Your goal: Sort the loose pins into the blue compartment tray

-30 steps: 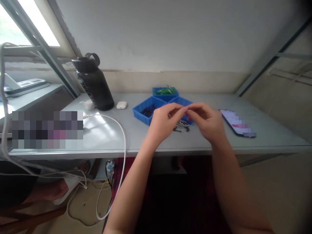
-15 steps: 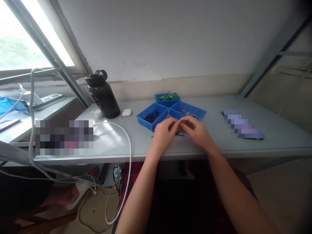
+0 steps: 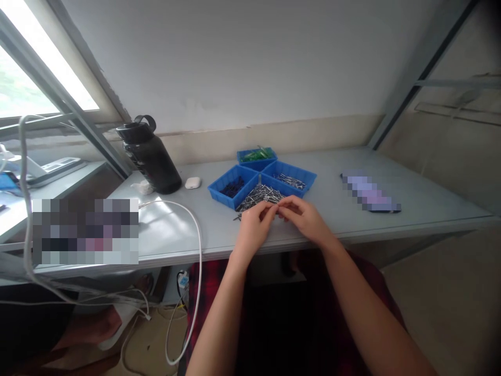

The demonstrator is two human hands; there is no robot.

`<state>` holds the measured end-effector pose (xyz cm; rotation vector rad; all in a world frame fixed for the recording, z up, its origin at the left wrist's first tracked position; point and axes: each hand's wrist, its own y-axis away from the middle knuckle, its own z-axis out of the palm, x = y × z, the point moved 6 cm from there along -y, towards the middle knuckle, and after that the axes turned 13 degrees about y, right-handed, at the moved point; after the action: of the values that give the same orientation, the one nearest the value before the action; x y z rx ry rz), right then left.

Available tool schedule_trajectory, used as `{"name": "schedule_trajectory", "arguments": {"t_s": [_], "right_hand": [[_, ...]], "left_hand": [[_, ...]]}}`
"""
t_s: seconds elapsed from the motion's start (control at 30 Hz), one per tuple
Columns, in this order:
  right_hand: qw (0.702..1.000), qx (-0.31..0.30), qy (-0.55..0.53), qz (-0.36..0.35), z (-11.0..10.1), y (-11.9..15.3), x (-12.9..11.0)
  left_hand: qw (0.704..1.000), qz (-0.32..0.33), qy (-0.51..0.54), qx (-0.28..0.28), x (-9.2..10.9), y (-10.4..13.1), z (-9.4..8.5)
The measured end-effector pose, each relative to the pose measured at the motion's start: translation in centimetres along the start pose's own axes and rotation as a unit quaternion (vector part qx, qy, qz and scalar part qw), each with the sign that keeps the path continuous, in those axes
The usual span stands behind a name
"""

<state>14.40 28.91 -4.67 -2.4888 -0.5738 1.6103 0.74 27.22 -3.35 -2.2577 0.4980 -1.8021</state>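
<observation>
My left hand (image 3: pixel 256 222) and my right hand (image 3: pixel 303 216) meet fingertip to fingertip above the table's front part. Both are closed in a pinch; whatever lies between the fingertips is too small to make out. Just behind them spreads a pile of thin silver metal pins (image 3: pixel 260 196), partly hidden by my hands. Around the pile stand three joined blue bins: the left bin (image 3: pixel 219 196) holds small dark pieces, the right bin (image 3: pixel 307 189) holds silver pins, and the back bin (image 3: pixel 256 164) holds green pieces.
A dark water bottle (image 3: pixel 154 162) and a white earbud case (image 3: pixel 193 183) stand left of the bins. A white cable (image 3: pixel 200 245) hangs over the table edge. A blurred-out phone-like object (image 3: pixel 371 193) lies at right. A person's leg (image 3: pixel 90 326) shows at lower left.
My hands have come a little nearer to me and away from the bins, so more of the silver pile shows. The whole view has shifted slightly. Fingertips stay together.
</observation>
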Motion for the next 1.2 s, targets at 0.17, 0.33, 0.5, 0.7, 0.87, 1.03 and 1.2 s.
{"name": "schedule_trajectory", "arguments": {"t_s": [0.17,0.33,0.5,0.7,0.87,1.03,1.2], "right_hand": [[1.000,-0.005,-0.020,0.015,0.0,-0.2,0.3],[0.999,-0.009,-0.034,0.023,0.0,-0.3,0.4],[0.999,-0.002,-0.036,0.029,-0.1,-0.2,0.3],[0.998,0.010,-0.042,0.049,0.0,-0.2,0.4],[0.999,0.025,-0.015,0.040,-0.1,-0.3,0.8],[0.997,0.066,0.027,0.024,-0.5,-0.4,1.0],[0.999,0.030,0.020,0.028,-0.1,-0.5,1.0]], "left_hand": [[0.999,-0.021,0.035,-0.025,-0.4,-0.4,0.1],[0.997,-0.028,0.065,-0.036,-0.3,-0.5,0.1],[0.997,-0.018,0.066,-0.031,-0.6,-0.4,0.1],[0.998,-0.003,0.064,-0.028,-0.8,-0.3,0.2],[0.999,0.019,0.038,-0.022,-0.7,-0.1,0.4],[1.000,0.021,0.004,-0.023,-0.9,-0.1,0.6],[0.998,0.017,-0.043,-0.034,-0.8,0.0,0.7]]}}
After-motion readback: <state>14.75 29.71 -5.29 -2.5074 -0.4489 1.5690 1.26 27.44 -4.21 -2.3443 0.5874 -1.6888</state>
